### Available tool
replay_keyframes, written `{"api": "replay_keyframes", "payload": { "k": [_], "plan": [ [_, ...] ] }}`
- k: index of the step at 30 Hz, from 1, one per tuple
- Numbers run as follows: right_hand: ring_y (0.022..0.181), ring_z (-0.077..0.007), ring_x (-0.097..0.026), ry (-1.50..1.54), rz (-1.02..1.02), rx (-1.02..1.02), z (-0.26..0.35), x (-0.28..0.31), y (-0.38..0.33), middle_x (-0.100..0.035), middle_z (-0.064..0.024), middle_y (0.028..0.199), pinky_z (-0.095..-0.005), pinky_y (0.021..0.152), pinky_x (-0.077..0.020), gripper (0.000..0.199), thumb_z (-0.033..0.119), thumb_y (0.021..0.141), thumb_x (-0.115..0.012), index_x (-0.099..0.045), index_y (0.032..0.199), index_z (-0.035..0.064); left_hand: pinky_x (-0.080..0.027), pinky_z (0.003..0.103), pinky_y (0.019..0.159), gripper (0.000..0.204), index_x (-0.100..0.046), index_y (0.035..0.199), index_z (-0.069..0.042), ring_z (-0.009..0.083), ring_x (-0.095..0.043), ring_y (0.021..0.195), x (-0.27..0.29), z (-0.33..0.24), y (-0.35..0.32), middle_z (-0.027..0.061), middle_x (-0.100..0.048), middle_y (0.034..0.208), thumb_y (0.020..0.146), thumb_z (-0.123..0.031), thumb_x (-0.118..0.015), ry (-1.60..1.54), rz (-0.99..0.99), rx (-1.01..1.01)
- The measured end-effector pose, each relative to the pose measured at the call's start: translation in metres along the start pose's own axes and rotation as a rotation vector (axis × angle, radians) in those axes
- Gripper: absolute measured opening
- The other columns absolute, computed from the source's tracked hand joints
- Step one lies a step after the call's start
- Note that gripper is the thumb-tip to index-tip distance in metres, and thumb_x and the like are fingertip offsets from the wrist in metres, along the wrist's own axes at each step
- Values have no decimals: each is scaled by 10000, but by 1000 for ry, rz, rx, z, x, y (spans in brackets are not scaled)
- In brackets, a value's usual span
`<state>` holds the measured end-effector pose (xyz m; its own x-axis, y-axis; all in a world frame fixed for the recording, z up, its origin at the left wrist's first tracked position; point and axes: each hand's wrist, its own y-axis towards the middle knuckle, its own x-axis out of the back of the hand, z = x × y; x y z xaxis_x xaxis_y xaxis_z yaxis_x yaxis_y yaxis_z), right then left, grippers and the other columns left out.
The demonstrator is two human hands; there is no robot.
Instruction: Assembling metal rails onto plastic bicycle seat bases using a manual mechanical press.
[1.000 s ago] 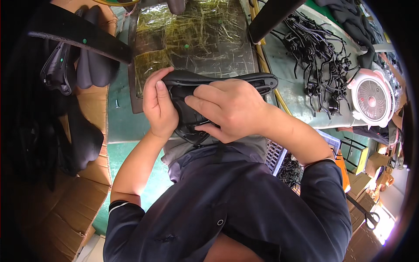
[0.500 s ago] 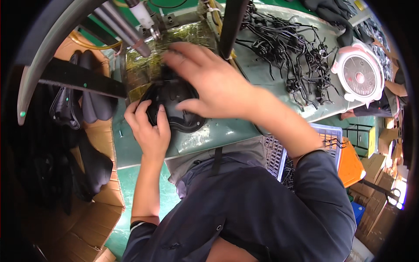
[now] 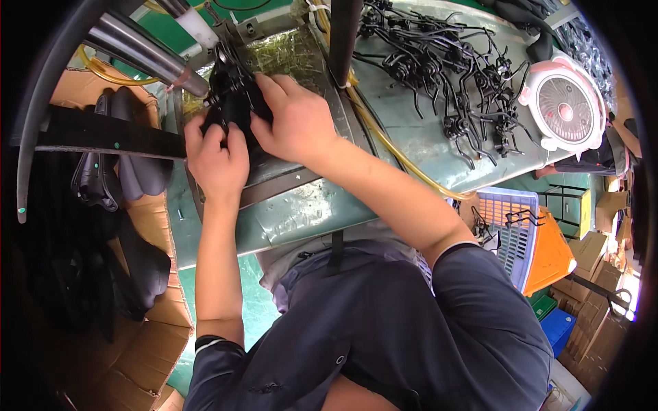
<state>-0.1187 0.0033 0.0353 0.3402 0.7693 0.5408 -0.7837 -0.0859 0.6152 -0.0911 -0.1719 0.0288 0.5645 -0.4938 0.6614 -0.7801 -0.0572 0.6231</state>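
A black bicycle saddle (image 3: 235, 113) is between my hands, upside down on a dark plate (image 3: 288, 168) of the bench machine, with metal rail parts at its far end. My left hand (image 3: 219, 164) grips its near left edge, the fingers bent over it. On the right side my right hand (image 3: 299, 120) holds it, thumb near and fingers far. Much of the saddle is hidden under both hands. Just beyond its left side a steel cylinder (image 3: 147, 53) of the machine slants down close to it.
A heap of black saddle rails with clamps (image 3: 418, 68) lies right on the green bench (image 3: 291, 220), beside a white and pink fan (image 3: 563, 113). At left, a cardboard box (image 3: 154, 346) holds several black saddles (image 3: 142, 264). A pale blue crate (image 3: 519, 229) and an orange crate (image 3: 554, 250) stand right.
Both hands and the saddle have moved away from me and to the left, in under the machine. My right hand has come down from above the saddle to grip its side.
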Motion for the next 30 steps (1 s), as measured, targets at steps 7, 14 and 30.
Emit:
{"api": "replay_keyframes", "payload": {
  "k": [7, 14, 30],
  "plan": [
    [1126, -475, -683, 11, -73, 7, 5, 3, -8, -670, -292, 1244, -496, 940, -591, 861, 463, 909, -798, -512, 1442, -149, -545, 447, 1039, 500, -588, 1313, 9, 415, -674, 1191, 4, -6, -7, 234, -667, 1315, 880, -107, -810, -258, -154, -23],
    [1273, -504, -653, 318, 224, -193, 10, 38, -7, -620, -355, 1428, -489, 1067, -546, 779, 460, 1002, -739, -523, 1499, -100, -561, 435, 1023, 547, -683, 1349, -35, 344, -736, 1155, 23, -5, 7, 217, -752, 1236, 853, -232, -800, -34, 109, 146],
    [1031, -187, -728, 445, -233, -495, -24, 182, -65, -744, -97, 1138, -334, 901, -586, 517, 172, 827, -873, -647, 1255, -8, -634, 378, 838, 384, -583, 1353, 82, 299, -785, 1001, 121, -46, -25, 253, -762, 1185, 1077, -170, -670, -1278, 537, 320]
  ]
}}
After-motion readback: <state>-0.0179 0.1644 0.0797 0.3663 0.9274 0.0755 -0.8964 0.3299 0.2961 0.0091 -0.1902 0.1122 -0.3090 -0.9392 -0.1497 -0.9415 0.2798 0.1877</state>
